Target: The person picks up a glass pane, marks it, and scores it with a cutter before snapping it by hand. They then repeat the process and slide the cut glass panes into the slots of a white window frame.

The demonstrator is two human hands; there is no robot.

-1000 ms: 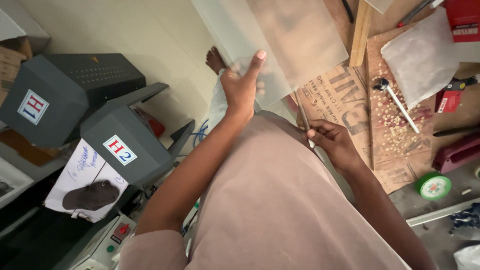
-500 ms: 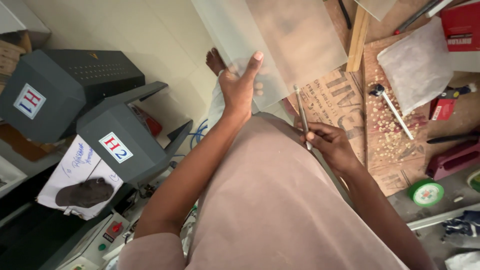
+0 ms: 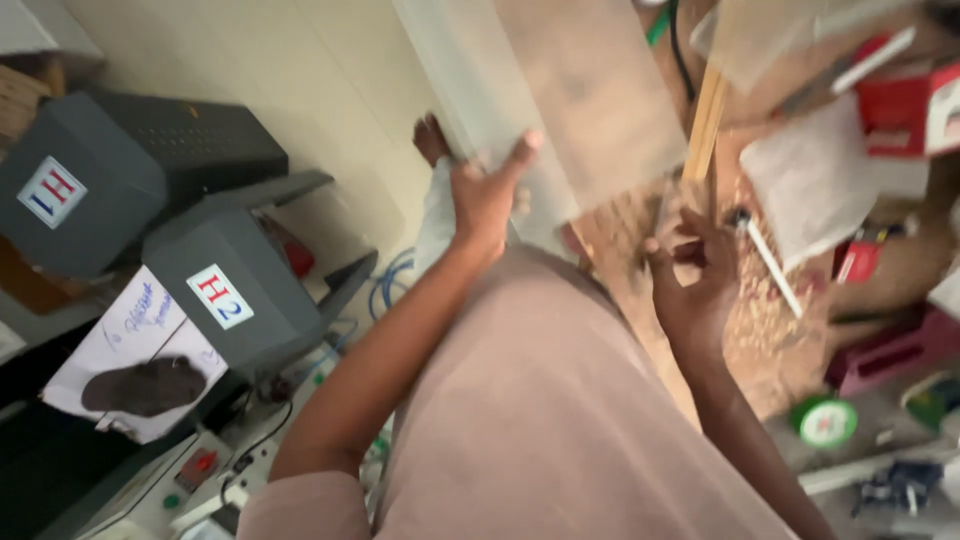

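Up top, left hand (image 3: pixel 485 195) fingers grip a frosted translucent sheet (image 3: pixel 560 95); right hand (image 3: pixel 695 280) loosely curled.

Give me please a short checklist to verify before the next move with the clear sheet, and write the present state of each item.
1. Left hand grips the translucent sheet at its lower edge: ok.
2. Right hand is off the sheet, beside it: ok.
3. What the right hand holds: cannot tell, the picture is blurred.
4. Free place on the wooden bench to lay the sheet: not ok, sawdust, a white plastic bag and a red box lie there.
5. The sheet's far edge: cannot tell, it runs out of the picture.
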